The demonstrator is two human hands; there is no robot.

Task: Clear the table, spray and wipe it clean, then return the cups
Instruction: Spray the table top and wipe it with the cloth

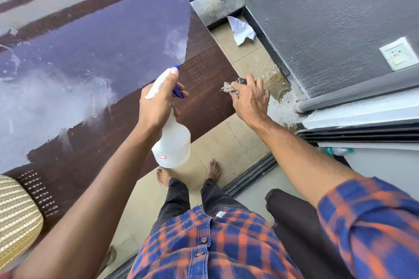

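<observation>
A glossy dark brown table (204, 79) fills the left and centre, its top streaked with wet smears. My left hand (158, 102) grips a white spray bottle (173, 145) by the neck, held above the table's near right corner, the blue nozzle pointing out over the top. My right hand (249, 99) is closed on a crumpled grey cloth (230, 87), pressed at the table's right edge. No cups are in view.
A woven striped cushion (15, 215) sits at the lower left by the table's edge. A crumpled white paper (241, 30) lies on the tiled floor by the grey wall (328, 18). A floor drain (286, 96), sliding-door track (251, 175) and a dark seat (292, 217) lie right.
</observation>
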